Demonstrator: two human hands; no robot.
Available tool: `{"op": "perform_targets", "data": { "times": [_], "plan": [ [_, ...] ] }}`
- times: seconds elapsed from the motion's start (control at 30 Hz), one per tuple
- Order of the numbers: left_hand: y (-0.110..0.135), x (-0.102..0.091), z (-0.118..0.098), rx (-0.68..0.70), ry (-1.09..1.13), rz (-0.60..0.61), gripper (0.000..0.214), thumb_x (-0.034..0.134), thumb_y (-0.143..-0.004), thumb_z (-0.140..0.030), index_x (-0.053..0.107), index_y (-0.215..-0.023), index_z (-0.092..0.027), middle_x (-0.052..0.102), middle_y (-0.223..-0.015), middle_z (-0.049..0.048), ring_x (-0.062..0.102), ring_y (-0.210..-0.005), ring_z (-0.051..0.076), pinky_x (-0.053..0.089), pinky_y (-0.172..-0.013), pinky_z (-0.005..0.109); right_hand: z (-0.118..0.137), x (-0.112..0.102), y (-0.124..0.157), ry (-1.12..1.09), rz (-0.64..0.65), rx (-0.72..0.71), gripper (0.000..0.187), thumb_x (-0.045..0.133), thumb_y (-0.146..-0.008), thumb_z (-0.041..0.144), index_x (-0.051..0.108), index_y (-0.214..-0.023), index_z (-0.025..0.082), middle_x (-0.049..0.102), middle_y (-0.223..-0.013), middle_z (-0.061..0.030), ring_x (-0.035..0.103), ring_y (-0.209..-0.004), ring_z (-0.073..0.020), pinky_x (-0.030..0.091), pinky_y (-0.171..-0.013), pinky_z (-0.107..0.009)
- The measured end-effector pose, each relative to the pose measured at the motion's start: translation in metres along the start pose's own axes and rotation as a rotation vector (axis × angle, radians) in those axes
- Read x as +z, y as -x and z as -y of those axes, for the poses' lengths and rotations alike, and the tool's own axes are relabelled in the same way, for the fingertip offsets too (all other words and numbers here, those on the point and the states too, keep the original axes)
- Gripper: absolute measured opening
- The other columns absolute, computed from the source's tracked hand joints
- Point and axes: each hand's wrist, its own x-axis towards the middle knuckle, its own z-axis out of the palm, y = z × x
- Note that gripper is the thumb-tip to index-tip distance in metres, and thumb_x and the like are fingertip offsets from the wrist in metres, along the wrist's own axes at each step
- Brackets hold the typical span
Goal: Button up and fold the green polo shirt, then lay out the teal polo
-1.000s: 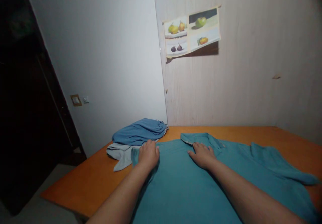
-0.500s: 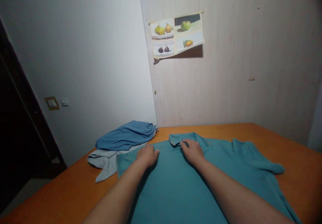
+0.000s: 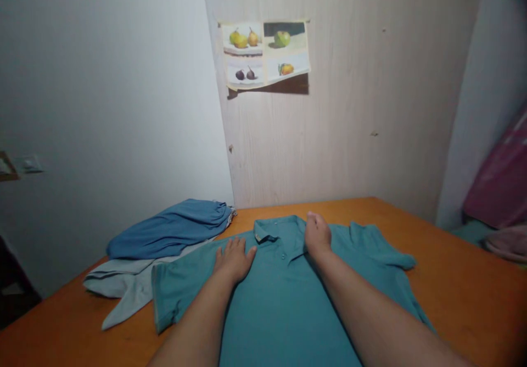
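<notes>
A teal polo shirt (image 3: 284, 301) lies flat, front up, on the orange table (image 3: 465, 290). My left hand (image 3: 234, 258) rests palm down on its left shoulder, fingers spread. Over at the right side of the collar (image 3: 272, 228), my right hand (image 3: 317, 233) has its fingers curled on the fabric. Both sleeves are spread outward.
A folded blue garment (image 3: 171, 228) lies on a grey garment (image 3: 123, 284) at the table's back left. A fruit poster (image 3: 265, 53) hangs on the wooden wall panel behind. Pink and teal fabric (image 3: 500, 191) shows at the right edge.
The view has swung right. My right hand moved from the collar's middle to its right side and curled up. My left hand stayed on the left shoulder, now flatter.
</notes>
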Motion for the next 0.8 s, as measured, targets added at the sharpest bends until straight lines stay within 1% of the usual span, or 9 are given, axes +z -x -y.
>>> {"op": "perform_targets", "data": {
  "times": [0.03, 0.1, 0.17, 0.23, 0.3, 0.4, 0.53, 0.67, 0.8],
  "plan": [
    [-0.001, 0.0, 0.0, -0.003, -0.009, 0.0, 0.081, 0.021, -0.095, -0.068, 0.036, -0.157, -0.018, 0.024, -0.167, 0.0111, 0.018, -0.155, 0.032, 0.017, -0.122, 0.06, -0.007, -0.008, -0.008, 0.019, -0.048, 0.06, 0.051, 0.03, -0.097, 0.043, 0.072, -0.104, 0.014, 0.074, -0.108, -0.0162, 0.065, -0.1, -0.0271, 0.046, -0.086, -0.033],
    [-0.003, 0.001, -0.001, -0.003, -0.023, -0.004, 0.082, 0.02, -0.095, -0.068, 0.036, -0.157, -0.018, 0.024, -0.167, 0.0113, 0.019, -0.155, 0.033, 0.017, -0.122, 0.061, -0.02, -0.023, -0.019, 0.063, -0.106, 0.157, 0.049, 0.031, -0.097, 0.037, 0.071, -0.112, 0.013, 0.072, -0.114, -0.0189, 0.065, -0.104, -0.0284, 0.045, -0.088, -0.034],
    [-0.005, 0.002, -0.001, 0.003, -0.032, -0.012, 0.082, 0.02, -0.095, -0.068, 0.037, -0.157, -0.017, 0.025, -0.167, 0.0113, 0.019, -0.155, 0.033, 0.017, -0.121, 0.062, -0.03, -0.036, -0.023, 0.099, -0.126, 0.21, 0.047, 0.035, -0.095, 0.032, 0.071, -0.117, 0.012, 0.071, -0.114, -0.0209, 0.065, -0.106, -0.0294, 0.046, -0.089, -0.035],
    [-0.006, 0.003, -0.001, 0.013, -0.035, -0.019, 0.082, 0.02, -0.095, -0.067, 0.036, -0.157, -0.016, 0.025, -0.167, 0.0114, 0.02, -0.155, 0.034, 0.018, -0.121, 0.062, -0.035, -0.043, -0.022, 0.122, -0.125, 0.238, 0.042, 0.042, -0.092, 0.029, 0.071, -0.118, 0.013, 0.072, -0.111, -0.02, 0.066, -0.106, -0.029, 0.046, -0.09, -0.035],
    [-0.006, 0.004, 0.0, 0.018, -0.033, -0.021, 0.083, 0.02, -0.095, -0.067, 0.036, -0.157, -0.016, 0.024, -0.167, 0.0116, 0.019, -0.155, 0.033, 0.018, -0.121, 0.062, -0.035, -0.046, -0.018, 0.134, -0.117, 0.246, 0.041, 0.048, -0.089, 0.027, 0.071, -0.12, 0.014, 0.073, -0.109, -0.0185, 0.067, -0.106, -0.0284, 0.047, -0.091, -0.034],
    [-0.003, 0.004, 0.001, 0.023, -0.028, -0.019, 0.084, 0.021, -0.094, -0.067, 0.035, -0.158, -0.015, 0.024, -0.167, 0.0117, 0.019, -0.155, 0.033, 0.017, -0.122, 0.061, -0.031, -0.05, -0.011, 0.147, -0.11, 0.248, 0.042, 0.051, -0.088, 0.025, 0.07, -0.123, 0.014, 0.073, -0.109, -0.0183, 0.068, -0.105, -0.029, 0.048, -0.091, -0.034],
    [0.01, 0.003, 0.004, 0.043, -0.024, -0.012, 0.085, 0.02, -0.093, -0.069, 0.034, -0.158, -0.016, 0.023, -0.167, 0.0111, 0.018, -0.155, 0.033, 0.016, -0.122, 0.062, -0.03, -0.063, 0.002, 0.173, -0.099, 0.239, 0.042, 0.053, -0.087, 0.026, 0.069, -0.125, 0.015, 0.074, -0.108, -0.0176, 0.068, -0.105, -0.0289, 0.049, -0.09, -0.034],
    [0.029, 0.001, 0.012, 0.044, -0.03, -0.007, 0.084, 0.02, -0.093, -0.069, 0.033, -0.159, -0.017, 0.022, -0.168, 0.0101, 0.017, -0.155, 0.032, 0.016, -0.122, 0.061, -0.036, -0.073, 0.021, 0.188, -0.073, 0.226, 0.041, 0.048, -0.09, 0.024, 0.067, -0.126, 0.016, 0.073, -0.112, -0.0166, 0.067, -0.109, -0.0269, 0.049, -0.089, -0.031],
    [0.04, 0.0, 0.022, 0.036, -0.024, 0.002, 0.083, 0.024, -0.093, -0.069, 0.035, -0.158, -0.018, 0.024, -0.167, 0.0106, 0.019, -0.155, 0.033, 0.016, -0.122, 0.062, -0.043, -0.077, 0.034, 0.155, -0.03, 0.207, 0.038, 0.046, -0.09, 0.023, 0.069, -0.119, 0.017, 0.074, -0.111, -0.015, 0.068, -0.106, -0.0255, 0.05, -0.085, -0.03]
  ]
}}
